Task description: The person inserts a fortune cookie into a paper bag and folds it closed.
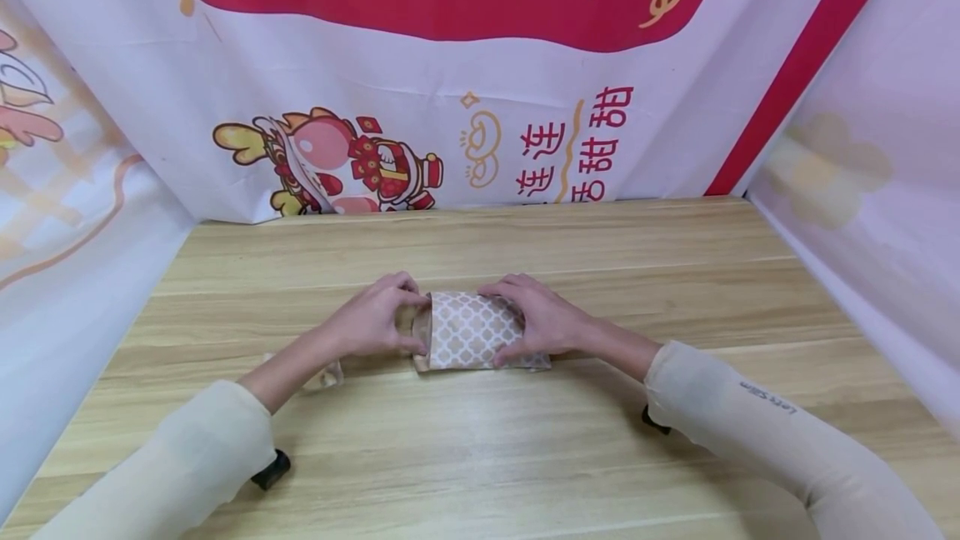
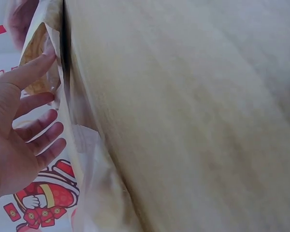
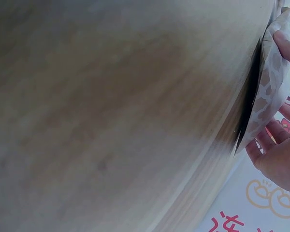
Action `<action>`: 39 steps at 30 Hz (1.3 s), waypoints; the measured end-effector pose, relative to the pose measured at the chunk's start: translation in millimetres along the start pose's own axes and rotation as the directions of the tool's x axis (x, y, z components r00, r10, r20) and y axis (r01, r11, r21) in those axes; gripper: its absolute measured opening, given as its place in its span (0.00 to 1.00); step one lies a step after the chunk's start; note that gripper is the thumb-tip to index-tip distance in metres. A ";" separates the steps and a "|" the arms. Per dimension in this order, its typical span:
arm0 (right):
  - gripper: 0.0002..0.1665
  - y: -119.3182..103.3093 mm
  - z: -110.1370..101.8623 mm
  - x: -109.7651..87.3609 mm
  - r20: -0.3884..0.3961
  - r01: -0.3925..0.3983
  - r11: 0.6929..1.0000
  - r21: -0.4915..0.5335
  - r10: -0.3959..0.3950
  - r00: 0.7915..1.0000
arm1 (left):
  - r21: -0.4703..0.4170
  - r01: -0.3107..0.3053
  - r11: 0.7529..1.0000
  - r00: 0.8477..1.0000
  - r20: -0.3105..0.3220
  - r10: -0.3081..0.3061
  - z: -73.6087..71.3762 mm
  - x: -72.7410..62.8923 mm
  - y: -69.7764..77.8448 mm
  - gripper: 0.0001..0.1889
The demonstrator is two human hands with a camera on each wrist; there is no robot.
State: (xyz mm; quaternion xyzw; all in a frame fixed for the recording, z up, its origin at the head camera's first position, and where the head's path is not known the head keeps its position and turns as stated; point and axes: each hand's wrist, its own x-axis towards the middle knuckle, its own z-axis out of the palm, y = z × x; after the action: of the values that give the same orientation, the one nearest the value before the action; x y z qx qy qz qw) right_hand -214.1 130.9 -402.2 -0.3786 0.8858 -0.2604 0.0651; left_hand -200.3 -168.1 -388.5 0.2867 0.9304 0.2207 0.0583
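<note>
A tan paper bag [image 1: 465,332] with a white lattice pattern lies flat on the table, its mouth facing left. My right hand [image 1: 547,315] grips it across its width, thumb on the near side and fingers at the far side. At the mouth, my left hand [image 1: 382,315] reaches in with thumb and index finger touching. The left wrist view shows its other fingers spread, fairly straight. Inside the mouth shows something tan [image 2: 36,53] with a clear film; its kind is hidden. In the right wrist view, the patterned paper [image 3: 273,87] bulges between thumb and fingers.
A small crumpled tan and clear packet [image 1: 330,375] lies partly hidden under the left forearm. The wooden table [image 1: 480,448] meets a printed cloth banner [image 1: 420,65] at the back. White cloth sides [image 1: 847,190] flank it. Black pieces [image 1: 272,470] hang at both sleeves.
</note>
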 end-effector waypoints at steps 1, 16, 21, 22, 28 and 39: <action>0.60 -0.1 0.0 0.1 0.001 -0.002 1.000 0.001 0.002 1.000 | -0.006 0.000 1.000 1.000 -0.003 0.000 0.0 0.0 -0.1 0.40; 0.60 -2.4 -1.4 1.1 0.004 -0.004 1.000 0.005 0.004 1.000 | -0.077 0.008 0.997 0.998 -0.057 -0.013 4.3 0.1 -2.5 0.40; 0.60 -2.6 -1.3 0.7 0.009 -0.010 1.000 0.009 0.010 1.000 | -0.083 0.027 0.996 0.995 -0.089 -0.034 10.9 -0.3 -0.9 0.38; 0.60 -2.8 -1.3 0.5 0.009 -0.011 1.000 0.010 0.011 1.000 | -0.084 0.028 0.996 0.995 -0.094 -0.036 12.5 -0.2 -0.3 0.38; 0.60 -2.4 -0.7 -0.2 -0.003 -0.004 1.000 0.012 0.004 1.000 | -0.071 0.007 0.997 0.992 -0.127 -0.016 20.7 1.5 2.5 0.35; 0.60 -1.2 -0.2 -0.7 -0.015 0.009 0.999 0.034 -0.009 1.000 | -0.155 0.016 0.988 0.996 -0.082 -0.029 14.5 -3.0 3.2 0.36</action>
State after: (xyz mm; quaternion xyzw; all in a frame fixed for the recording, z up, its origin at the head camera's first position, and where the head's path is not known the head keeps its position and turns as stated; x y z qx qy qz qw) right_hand -212.9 130.7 -401.5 -0.3793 0.8800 -0.2785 0.0638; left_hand -192.8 -161.9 -400.1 0.2614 0.9154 0.3031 0.0433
